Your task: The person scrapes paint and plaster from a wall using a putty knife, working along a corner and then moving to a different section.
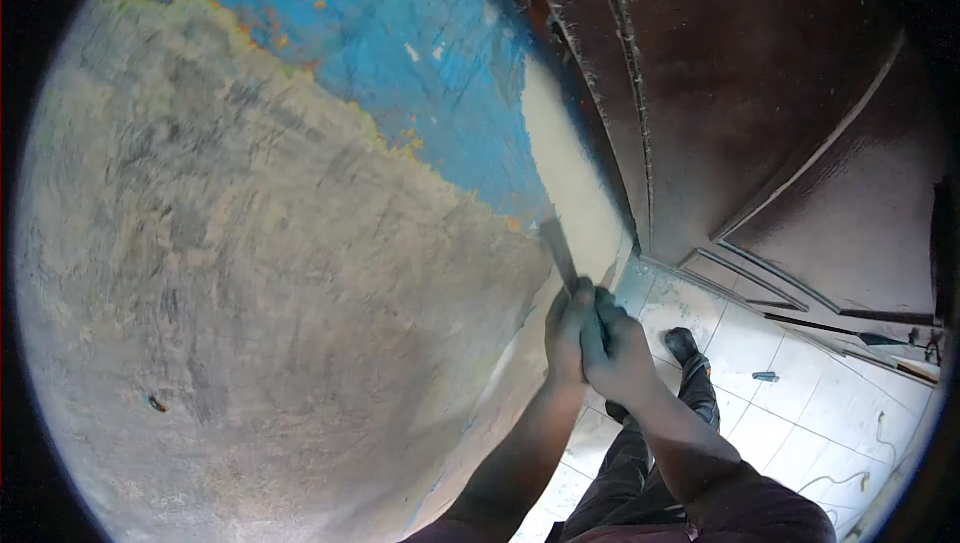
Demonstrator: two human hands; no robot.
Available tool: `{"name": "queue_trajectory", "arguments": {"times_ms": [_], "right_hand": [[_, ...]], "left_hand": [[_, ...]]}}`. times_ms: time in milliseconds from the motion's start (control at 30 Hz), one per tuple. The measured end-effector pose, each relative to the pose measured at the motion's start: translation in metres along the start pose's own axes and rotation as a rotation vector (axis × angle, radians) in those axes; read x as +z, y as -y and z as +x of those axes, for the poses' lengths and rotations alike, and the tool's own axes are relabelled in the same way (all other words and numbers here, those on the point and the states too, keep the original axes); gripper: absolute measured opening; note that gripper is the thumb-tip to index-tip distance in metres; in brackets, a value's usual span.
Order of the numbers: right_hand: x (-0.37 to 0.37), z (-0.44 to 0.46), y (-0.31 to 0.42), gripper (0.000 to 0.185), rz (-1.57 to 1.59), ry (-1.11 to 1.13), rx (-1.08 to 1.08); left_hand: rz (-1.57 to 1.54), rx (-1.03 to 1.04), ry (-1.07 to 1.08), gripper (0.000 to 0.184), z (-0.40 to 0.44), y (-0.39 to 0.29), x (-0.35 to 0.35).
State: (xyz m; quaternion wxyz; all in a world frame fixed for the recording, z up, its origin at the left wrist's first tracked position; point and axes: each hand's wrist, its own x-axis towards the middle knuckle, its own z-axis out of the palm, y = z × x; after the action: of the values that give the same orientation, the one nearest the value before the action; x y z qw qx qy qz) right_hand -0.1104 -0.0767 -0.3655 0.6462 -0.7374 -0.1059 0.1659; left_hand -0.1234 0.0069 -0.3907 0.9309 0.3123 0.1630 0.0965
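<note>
Both my hands are wrapped round the handle of a scraper, whose long narrow blade points up and to the left. The blade's tip lies against the wall, near the lower edge of the blue paint and beside a pale smooth strip. My left hand is closed at the near side of the handle, touching my right hand. My right hand is closed round the handle from the right. Much of the handle is hidden by my fingers.
A dark brown panelled door stands at the right. Below are white floor tiles with a small dark object and a pale cord. My shoe is near the door's foot. A small hole marks the wall.
</note>
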Motion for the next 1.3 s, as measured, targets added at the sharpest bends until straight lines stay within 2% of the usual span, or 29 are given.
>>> {"name": "queue_trajectory", "arguments": {"times_ms": [33, 100, 200, 233, 267, 333, 400, 500, 533, 600, 667, 733, 767, 967, 1067, 1133, 1200, 1267, 1300], "right_hand": [[-0.001, 0.005, 0.003, 0.025, 0.004, 0.005, 0.066], [-0.002, 0.002, 0.006, 0.025, 0.013, 0.008, 0.13], [-0.007, -0.022, -0.003, 0.024, -0.021, -0.084, -0.143], [-0.003, -0.014, -0.008, 0.024, -0.037, 0.0, -0.012], [0.0, -0.006, -0.008, 0.024, -0.044, 0.007, -0.003], [0.004, 0.01, -0.005, 0.029, 0.111, 0.049, 0.122], [-0.003, 0.001, 0.005, 0.029, 0.222, 0.04, 0.2], [0.007, -0.023, -0.008, 0.028, 0.124, -0.078, -0.074], [0.01, -0.019, -0.012, 0.028, 0.123, -0.08, -0.067], [0.016, -0.003, -0.01, 0.029, 0.152, 0.058, 0.225], [0.012, -0.006, -0.009, 0.029, 0.154, 0.045, 0.221], [0.003, -0.023, -0.003, 0.029, 0.208, 0.033, 0.201], [0.004, -0.02, -0.003, 0.029, 0.211, 0.025, 0.196], [0.003, -0.009, 0.007, 0.036, 0.246, 0.079, 0.318], [0.005, -0.012, 0.001, 0.034, 0.211, 0.089, 0.242], [0.005, -0.014, -0.002, 0.033, 0.182, 0.103, 0.229], [0.007, 0.001, 0.004, 0.034, 0.144, 0.069, 0.193], [0.007, -0.011, -0.002, 0.033, 0.173, 0.028, 0.127], [0.007, -0.022, -0.007, 0.032, 0.2, -0.016, 0.07]], "left_hand": [[0.098, -0.067, -0.072, 0.008, 0.008, -0.008, 0.006], [0.112, -0.075, -0.032, 0.009, 0.002, -0.002, 0.009], [0.085, -0.135, 0.013, 0.013, -0.009, 0.01, 0.002], [0.215, -0.051, -0.15, 0.015, -0.005, 0.01, -0.001], [0.342, 0.029, -0.329, 0.019, -0.008, 0.01, -0.003], [0.522, -0.02, -0.161, 0.022, 0.005, -0.013, 0.009], [0.498, -0.05, -0.203, 0.023, 0.001, 0.004, 0.004], [0.363, -0.07, -0.297, 0.02, -0.026, 0.007, 0.006], [0.363, -0.077, -0.299, 0.02, -0.021, 0.002, 0.005], [0.582, -0.017, -0.255, 0.014, -0.01, -0.012, 0.001], [0.514, 0.012, -0.175, 0.012, -0.009, -0.009, 0.001], [0.514, -0.102, -0.298, 0.017, -0.022, 0.005, -0.006], [0.436, -0.078, -0.291, 0.017, -0.028, 0.008, -0.006], [0.536, -0.077, -0.284, 0.016, -0.013, -0.009, 0.007], [0.521, -0.1, -0.27, 0.017, -0.019, -0.002, -0.003], [0.402, -0.024, -0.224, 0.012, -0.011, -0.01, -0.001], [0.466, 0.019, -0.27, 0.01, -0.008, -0.011, 0.011], [0.512, -0.058, -0.224, 0.014, -0.009, -0.001, -0.002], [0.519, -0.098, -0.295, 0.016, -0.02, -0.001, 0.019]]}}
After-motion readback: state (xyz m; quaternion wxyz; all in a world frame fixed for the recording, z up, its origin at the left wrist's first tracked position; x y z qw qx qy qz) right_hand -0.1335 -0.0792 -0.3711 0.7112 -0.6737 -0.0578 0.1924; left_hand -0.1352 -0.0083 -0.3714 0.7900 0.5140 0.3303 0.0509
